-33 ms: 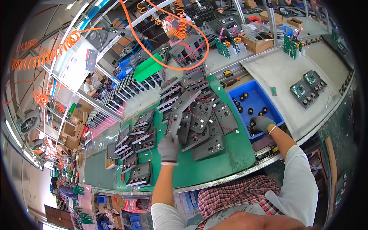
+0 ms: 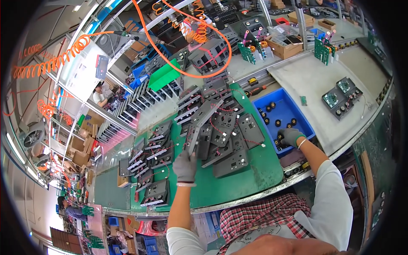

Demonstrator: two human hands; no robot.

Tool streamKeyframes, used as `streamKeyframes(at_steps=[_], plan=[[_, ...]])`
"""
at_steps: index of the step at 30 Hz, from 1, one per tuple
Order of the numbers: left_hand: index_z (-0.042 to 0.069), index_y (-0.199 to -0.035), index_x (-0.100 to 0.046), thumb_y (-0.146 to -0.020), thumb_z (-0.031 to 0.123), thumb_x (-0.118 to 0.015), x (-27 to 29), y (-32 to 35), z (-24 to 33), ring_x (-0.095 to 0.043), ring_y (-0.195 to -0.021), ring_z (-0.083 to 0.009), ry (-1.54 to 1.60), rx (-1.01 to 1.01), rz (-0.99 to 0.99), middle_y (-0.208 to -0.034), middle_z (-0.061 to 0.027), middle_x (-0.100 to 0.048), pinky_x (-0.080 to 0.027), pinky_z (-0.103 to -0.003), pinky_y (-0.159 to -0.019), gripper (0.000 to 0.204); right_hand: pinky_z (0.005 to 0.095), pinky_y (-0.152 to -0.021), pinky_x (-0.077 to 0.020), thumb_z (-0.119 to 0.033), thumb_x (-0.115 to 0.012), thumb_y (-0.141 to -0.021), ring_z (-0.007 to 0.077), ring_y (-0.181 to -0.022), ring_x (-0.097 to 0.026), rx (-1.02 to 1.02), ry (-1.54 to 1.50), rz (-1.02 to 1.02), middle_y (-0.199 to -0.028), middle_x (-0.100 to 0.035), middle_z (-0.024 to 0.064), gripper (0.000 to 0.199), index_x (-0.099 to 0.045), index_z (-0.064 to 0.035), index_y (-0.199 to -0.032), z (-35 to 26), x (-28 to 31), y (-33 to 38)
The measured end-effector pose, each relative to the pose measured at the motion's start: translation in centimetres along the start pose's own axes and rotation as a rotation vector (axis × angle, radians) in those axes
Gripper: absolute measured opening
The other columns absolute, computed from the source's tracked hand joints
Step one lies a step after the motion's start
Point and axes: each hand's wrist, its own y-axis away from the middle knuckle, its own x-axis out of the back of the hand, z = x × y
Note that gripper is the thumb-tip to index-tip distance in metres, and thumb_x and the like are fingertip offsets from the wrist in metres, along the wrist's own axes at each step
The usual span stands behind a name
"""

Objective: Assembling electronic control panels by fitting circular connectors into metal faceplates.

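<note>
My left hand (image 2: 185, 168), in a grey glove, is closed round the near end of a dark grey plastic panel (image 2: 194, 138). That panel tilts up against a heap of similar panels (image 2: 231, 159) with red wires and white plugs. My right hand (image 2: 291, 137), also gloved, reaches into the near end of a blue tray (image 2: 307, 124). Its fingers curl down among small black round knobs (image 2: 277, 123) with brassy centres. The fingertips are partly hidden, so what they pinch does not show.
Left of the heap, more panels with round parts fitted (image 2: 155, 193) lie on the green mat (image 2: 259, 170). A panel with circuit boards (image 2: 342, 97) rests on the pale surface at right. An orange hose (image 2: 191, 75) loops down beyond the heap. A screwdriver (image 2: 256, 90) lies behind the tray.
My left hand has shifted very slightly left with the panel's near end in it. My right hand stays in the blue tray.
</note>
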Motion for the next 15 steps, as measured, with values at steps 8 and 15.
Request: streamKeyframes(at_steps=[8, 15], plan=[[0.011, -0.062, -0.045, -0.065, 0.019, -0.067, 7.3, 11.3, -0.9, -0.046, -0.049, -0.0275, 0.185, -0.569, 0.256, -0.055, -0.0064, -0.042, -0.035, -0.039, -0.045, 0.024, 0.0362, -0.083, -0.0447, -0.028, -0.067, -0.068, 0.0282, -0.097, -0.057, -0.067, -0.117, -0.113, -0.105, -0.059, 0.0150, 0.052, -0.052, -0.0135, -0.116, -0.7, 0.9, 0.7], [0.011, -0.062, -0.043, -0.058, 0.016, -0.066, 5.7, 19.2, 0.7, -0.048, -0.053, -0.0210, 0.300, -0.832, -0.037, -0.059, -0.0027, -0.045, -0.037, -0.034, -0.045, 0.023, 0.0344, -0.085, -0.0439, -0.028, -0.067, -0.067, 0.0275, -0.100, -0.056, -0.036, -0.028, -0.094, -0.108, -0.059, 0.0138, 0.054, -0.052, -0.0139, -0.117, -0.1, -0.4, -0.2]])
